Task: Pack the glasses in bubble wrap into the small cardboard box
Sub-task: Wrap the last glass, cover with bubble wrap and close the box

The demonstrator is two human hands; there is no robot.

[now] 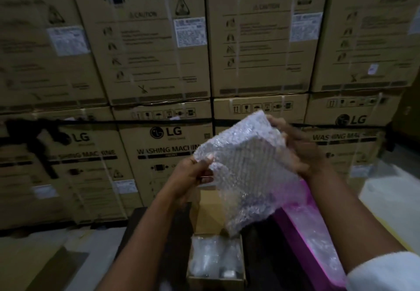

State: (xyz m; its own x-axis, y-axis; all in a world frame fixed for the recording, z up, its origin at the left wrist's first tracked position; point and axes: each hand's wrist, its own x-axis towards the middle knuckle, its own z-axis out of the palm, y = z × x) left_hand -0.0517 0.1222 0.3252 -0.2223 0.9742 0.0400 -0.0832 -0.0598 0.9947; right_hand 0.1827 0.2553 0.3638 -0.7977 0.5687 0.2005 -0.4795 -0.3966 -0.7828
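Both hands, left (193,172) and right (295,147), grip a bubble-wrapped bundle (245,168) in the air above the small box (216,279) at 6 o'clock, which already holds wrapped glasses (213,256). Wrapping seems nearly finished; next, lowering it into the box.

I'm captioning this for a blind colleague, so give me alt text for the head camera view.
Both hands hold up a clear bubble wrap bundle, the left hand pinching its edge and the right hand gripping its far side, above a small open cardboard box holding wrapped glasses. Behind stands a wall of large brown washing machine cartons.
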